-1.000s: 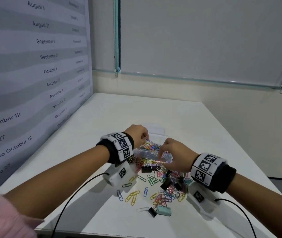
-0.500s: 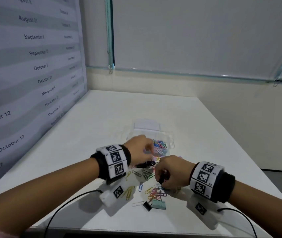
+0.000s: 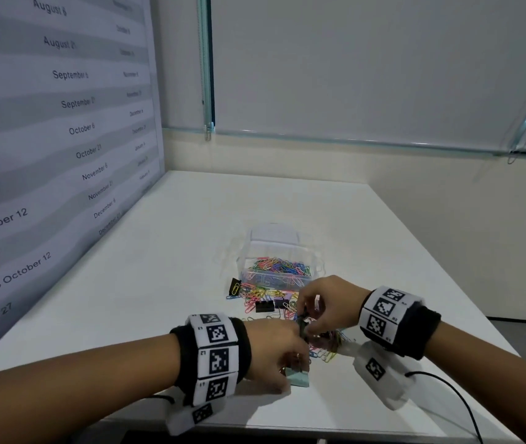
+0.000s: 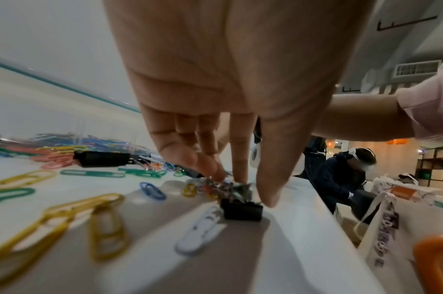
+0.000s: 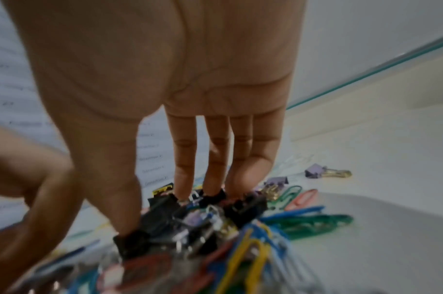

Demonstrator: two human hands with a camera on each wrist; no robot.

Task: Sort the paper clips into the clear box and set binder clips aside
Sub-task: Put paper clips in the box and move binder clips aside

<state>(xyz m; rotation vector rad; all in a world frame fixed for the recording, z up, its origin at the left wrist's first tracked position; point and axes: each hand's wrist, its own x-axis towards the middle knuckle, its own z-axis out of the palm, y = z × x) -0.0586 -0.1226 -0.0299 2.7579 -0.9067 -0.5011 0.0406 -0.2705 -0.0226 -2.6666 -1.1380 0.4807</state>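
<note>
While right hand (image 3: 328, 307) pinches tangled black binder clips (image 5: 197, 216) above bench (image 3: 165, 283), left hand (image 3: 274, 350) fingertips pinch small clip cluster. Paper clips (image 3: 279, 265) light, slippery, snag-prone; lift binders by stiff bodies. Clear box (image 3: 252, 248) beyond.

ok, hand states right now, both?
Left hand: fingertips pinching a small black binder clip.
Right hand: fingers and thumb gripping a tangled clump of black binder clips.

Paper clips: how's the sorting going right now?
Both hands down in the loose pile, fingers on binder clips. Clear box part-filled with paper clips. Clips tangled together.
</note>
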